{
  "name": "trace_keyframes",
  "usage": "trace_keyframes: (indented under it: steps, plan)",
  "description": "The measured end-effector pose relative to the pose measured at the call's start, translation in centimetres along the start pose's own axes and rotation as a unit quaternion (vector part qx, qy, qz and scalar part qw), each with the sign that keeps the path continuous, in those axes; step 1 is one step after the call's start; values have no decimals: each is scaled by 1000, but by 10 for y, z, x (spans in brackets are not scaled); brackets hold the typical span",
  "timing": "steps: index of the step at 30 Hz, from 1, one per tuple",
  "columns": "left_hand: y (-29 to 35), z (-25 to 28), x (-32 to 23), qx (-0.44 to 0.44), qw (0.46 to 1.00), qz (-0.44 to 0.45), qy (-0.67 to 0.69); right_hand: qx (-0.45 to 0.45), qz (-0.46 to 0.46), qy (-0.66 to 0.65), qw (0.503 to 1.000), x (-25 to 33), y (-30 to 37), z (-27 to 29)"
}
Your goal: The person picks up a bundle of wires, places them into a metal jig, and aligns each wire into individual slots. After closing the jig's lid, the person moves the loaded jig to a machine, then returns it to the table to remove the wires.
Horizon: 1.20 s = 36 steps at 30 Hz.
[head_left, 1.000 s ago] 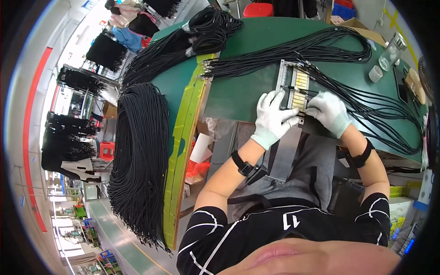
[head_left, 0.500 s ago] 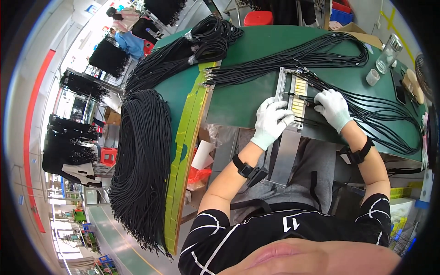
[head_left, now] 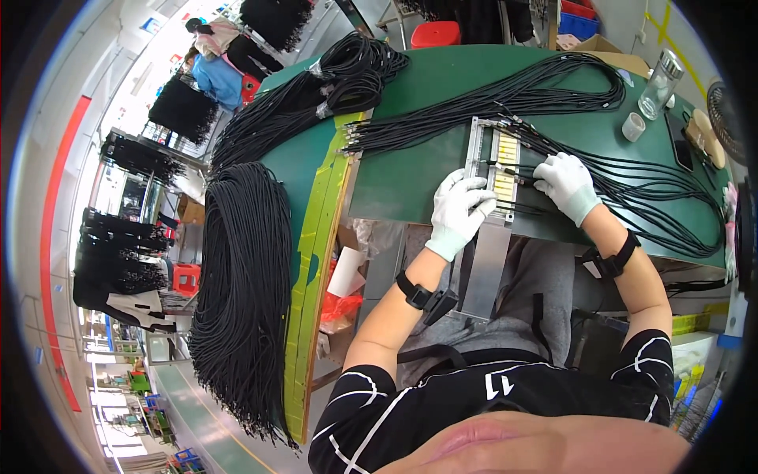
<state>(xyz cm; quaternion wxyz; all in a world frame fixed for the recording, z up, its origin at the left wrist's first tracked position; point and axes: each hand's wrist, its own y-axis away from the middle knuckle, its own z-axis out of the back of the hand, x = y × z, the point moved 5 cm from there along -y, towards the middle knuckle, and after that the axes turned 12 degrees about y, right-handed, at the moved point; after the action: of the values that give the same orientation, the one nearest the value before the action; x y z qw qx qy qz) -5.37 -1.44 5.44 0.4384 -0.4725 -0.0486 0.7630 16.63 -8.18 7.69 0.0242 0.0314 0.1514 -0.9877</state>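
Observation:
Both hands wear white gloves and work at a narrow metal jig near the table's front edge. A yellow strip with several slots runs along it. My left hand rests at the jig's left side, fingers bent but apart, with thumb and forefinger over its near part. My right hand is closed just right of the jig, its fingertips pinching a black cable that lies across the strip. The glove partly hides the pinched spot. More black cables loop away over the table to the right.
A bundle of black cables with metal ends lies behind the jig. A large cable bundle hangs at the left, beside a yellow-green board. A glass bottle, white cup and phone stand or lie at the right.
The whole picture has shifted slightly. Both hands keep about the same places at the jig. In the far left background, a person in blue shows higher than before.

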Motion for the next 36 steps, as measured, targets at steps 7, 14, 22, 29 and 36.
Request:
trace_keyframes:
  steps: [7, 14, 22, 29, 36]
  plan:
    - [-5, -1, -2, -29, 999, 12, 6, -86, -21, -68, 994, -4, 3, 16]
    - [-17, 3, -23, -94, 994, -28, 48, -105, 56, -147, 982, 24, 1, 33]
    - [-17, 8, -39, -74, 997, -27, 25, -58, 50, -261, 962, 58, -9, 35]
    - [-21, 20, -53, -61, 997, -56, -4, -94, 78, -165, 979, 68, -5, 44]
    - [-2, 29, 1, -147, 976, 102, 123, -124, 69, -96, 985, 48, 11, 41]
